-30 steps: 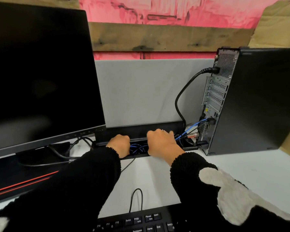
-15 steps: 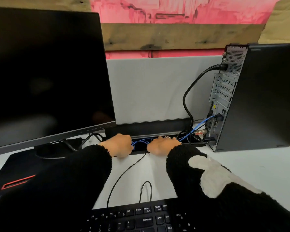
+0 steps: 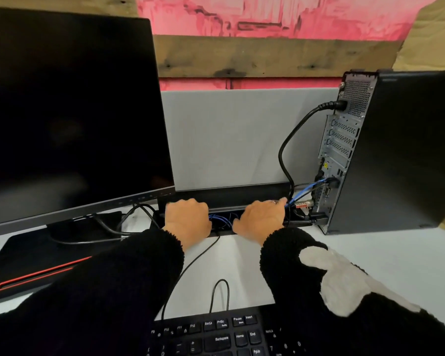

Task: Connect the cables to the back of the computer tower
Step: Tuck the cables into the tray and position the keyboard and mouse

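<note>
- Black computer tower (image 3: 396,150) stands upright with cables (image 3: 287,150) plugged into its back.
- Left hand (image 3: 186,218) and right hand (image 3: 261,218) reach into the cable tray (image 3: 297,222); fingers hidden, grip unclear.

A large black flat monitor (image 3: 70,119) with a dark screen stands at the left edge of the white desk (image 3: 396,265), its stand on a black mat with a red stripe (image 3: 36,273). A black keyboard (image 3: 216,335) lies at the near edge. A grey fabric partition panel (image 3: 229,137) rises along the far edge, with a weathered wooden plank (image 3: 267,56) and pink painted wall (image 3: 267,14) behind.
</note>
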`<state>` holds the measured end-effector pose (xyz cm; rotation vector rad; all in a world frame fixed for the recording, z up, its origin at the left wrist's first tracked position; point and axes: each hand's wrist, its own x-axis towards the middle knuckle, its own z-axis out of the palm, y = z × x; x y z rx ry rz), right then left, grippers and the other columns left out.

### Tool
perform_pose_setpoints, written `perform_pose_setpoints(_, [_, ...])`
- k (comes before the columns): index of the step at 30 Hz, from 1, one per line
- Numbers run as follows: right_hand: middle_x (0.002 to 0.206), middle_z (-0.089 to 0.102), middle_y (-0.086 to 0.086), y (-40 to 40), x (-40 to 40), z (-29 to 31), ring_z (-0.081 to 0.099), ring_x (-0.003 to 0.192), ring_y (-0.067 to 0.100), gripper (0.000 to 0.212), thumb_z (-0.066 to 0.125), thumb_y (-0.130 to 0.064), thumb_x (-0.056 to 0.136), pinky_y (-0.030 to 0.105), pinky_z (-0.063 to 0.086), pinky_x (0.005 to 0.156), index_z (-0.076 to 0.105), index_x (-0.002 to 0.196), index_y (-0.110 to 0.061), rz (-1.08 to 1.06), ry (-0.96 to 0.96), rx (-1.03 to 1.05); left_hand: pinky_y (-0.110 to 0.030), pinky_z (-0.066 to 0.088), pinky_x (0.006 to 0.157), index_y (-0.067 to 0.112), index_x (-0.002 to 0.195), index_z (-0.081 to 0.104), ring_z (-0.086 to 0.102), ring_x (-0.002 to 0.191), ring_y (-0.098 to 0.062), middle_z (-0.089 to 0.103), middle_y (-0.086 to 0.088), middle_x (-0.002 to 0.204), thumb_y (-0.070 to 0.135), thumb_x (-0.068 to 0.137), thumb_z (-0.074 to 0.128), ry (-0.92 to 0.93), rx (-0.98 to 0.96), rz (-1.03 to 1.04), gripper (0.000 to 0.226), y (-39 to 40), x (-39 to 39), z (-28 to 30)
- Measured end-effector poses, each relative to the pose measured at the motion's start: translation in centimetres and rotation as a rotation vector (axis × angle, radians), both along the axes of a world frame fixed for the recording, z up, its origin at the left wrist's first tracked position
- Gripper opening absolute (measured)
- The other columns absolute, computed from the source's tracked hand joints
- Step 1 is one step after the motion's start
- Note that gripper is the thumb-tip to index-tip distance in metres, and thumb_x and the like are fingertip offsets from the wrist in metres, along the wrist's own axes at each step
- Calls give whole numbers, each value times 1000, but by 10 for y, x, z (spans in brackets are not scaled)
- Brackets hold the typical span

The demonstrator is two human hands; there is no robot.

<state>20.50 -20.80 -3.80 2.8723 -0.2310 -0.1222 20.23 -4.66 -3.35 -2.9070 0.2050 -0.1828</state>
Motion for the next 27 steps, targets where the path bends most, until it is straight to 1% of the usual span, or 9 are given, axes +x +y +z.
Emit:
perform_pose_setpoints(3, [124,69,9,-1,1,-2,61,119,37,53,38,-53,101,59,32,113,65,128,-17,76,36,54,-44,47,92,17,108,64,66,100,-33,68,-8,106,37,102,46,30,-141,-94,28,0,5,0])
perform_pose_setpoints(7, [113,69,6,-5,5,3,64,108,32,43,46,-45,94,48,50,100,69,117,-17,32,102,193,-33,49,78,17,98,65,61,91,-22,67,-1,95,44,107,35,530,-436,-260,41,-11,5,-9])
perform_pose_setpoints(10, [108,68,5,-6,15,9,65,105,32,44,51,-49,90,47,53,98,69,115,-18,-5,190,201,-36,42,104,23,135,58,55,124,-22,61,-1,135,49,108,27,604,-401,-252,49,-17,0,-15])
perform_pose_setpoints(13, [115,70,6,3,19,-1,65,109,33,42,49,-47,95,50,45,105,70,118,-18,-62,188,139,-40,38,112,23,142,53,49,134,-24,54,-2,148,41,110,19,601,-349,-236,50,-21,1,-16])
perform_pose_setpoints(17, [121,65,8,0,1,-2,60,119,35,34,48,-38,98,54,36,110,66,120,-19,114,-18,129,-41,47,102,17,120,69,60,115,-24,67,-6,120,34,107,38,465,-569,-270,37,-17,4,-17])
perform_pose_setpoints(19, [123,62,9,-1,-8,0,58,121,35,32,55,-34,96,51,39,104,65,121,-18,260,-142,160,-39,48,98,22,119,70,58,110,-18,63,-1,117,33,105,44,293,-654,-312,31,-5,7,-15])
perform_pose_setpoints(23, [119,62,8,16,-14,6,60,112,34,32,56,-20,94,42,47,93,67,123,-18,516,-220,404,-39,53,82,33,113,66,59,104,-16,60,9,114,38,100,46,-173,-452,-319,24,28,4,-6])
perform_pose_setpoints(25, [121,66,4,29,-21,16,63,110,29,34,54,-13,93,38,51,93,74,119,-23,571,-121,591,-37,53,74,29,99,68,66,95,-25,67,3,101,30,93,53,-169,-388,-218,16,44,3,-1])
perform_pose_setpoints(27, [125,71,-2,39,-22,19,65,112,22,37,52,-15,91,36,52,100,79,116,-23,545,78,678,-37,56,74,28,97,73,69,91,-27,72,-2,98,25,90,56,8,-347,-122,19,57,3,0])
